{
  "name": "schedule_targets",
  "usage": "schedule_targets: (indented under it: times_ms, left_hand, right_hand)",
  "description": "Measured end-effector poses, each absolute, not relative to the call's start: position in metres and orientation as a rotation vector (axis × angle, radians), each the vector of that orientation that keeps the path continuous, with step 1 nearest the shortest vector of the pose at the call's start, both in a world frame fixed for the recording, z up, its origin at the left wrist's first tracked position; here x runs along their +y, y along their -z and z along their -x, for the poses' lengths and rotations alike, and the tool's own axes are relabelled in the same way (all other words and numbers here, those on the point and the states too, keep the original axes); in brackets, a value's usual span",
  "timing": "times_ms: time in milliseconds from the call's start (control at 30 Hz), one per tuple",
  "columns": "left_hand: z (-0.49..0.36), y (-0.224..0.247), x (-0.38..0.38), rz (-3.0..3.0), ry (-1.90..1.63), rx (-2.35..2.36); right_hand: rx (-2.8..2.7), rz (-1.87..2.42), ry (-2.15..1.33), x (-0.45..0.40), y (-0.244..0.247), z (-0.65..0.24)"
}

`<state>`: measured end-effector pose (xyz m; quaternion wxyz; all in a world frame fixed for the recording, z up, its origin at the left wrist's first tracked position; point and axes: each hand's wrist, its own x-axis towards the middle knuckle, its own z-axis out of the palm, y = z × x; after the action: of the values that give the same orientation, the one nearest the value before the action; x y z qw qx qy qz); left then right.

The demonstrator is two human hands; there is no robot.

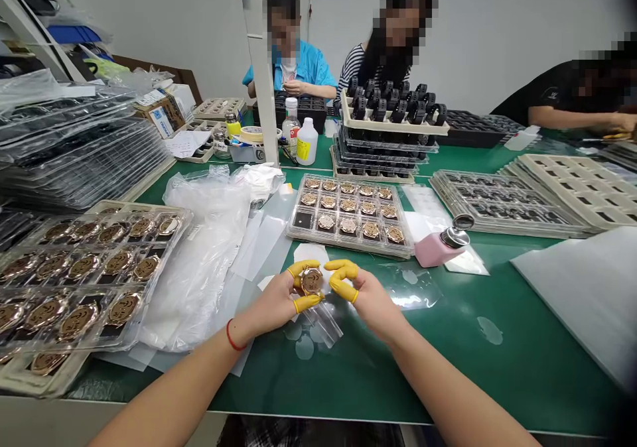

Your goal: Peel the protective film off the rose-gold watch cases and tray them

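Observation:
My left hand (279,298), with yellow finger cots, grips a round rose-gold watch case (312,281) between thumb and fingers. Dark print with a CE mark shows on the face of the case turned up to me. Just right of it, my right hand (365,294) has yellow-capped fingertips bent together in a pinch; whatever is between them is hidden. Beyond both hands lies a clear tray (351,243) of similar watch cases, one pocket at its near left without a case. White paper (311,253) and crumpled clear film (326,327) lie behind and below my hands.
At left, more watch cases fill stacked trays (172,248) beside plastic bags (199,261). A pink pump bottle (438,248) stands right of the middle tray. Farther back are a white bottle (307,142), stacked black watches (393,122) and a post (263,69). Several co-workers sit opposite.

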<state>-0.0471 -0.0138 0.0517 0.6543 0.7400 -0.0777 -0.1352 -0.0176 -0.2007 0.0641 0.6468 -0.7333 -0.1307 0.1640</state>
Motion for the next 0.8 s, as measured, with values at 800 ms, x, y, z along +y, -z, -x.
schedule_targets:
  times_ms: [800]
  left_hand:
    - [0.052, -0.053, -0.019, -1.772, 0.329, -0.279]
  right_hand:
    - [-0.184, 1.557, -0.542, -0.192, -0.051, 0.021]
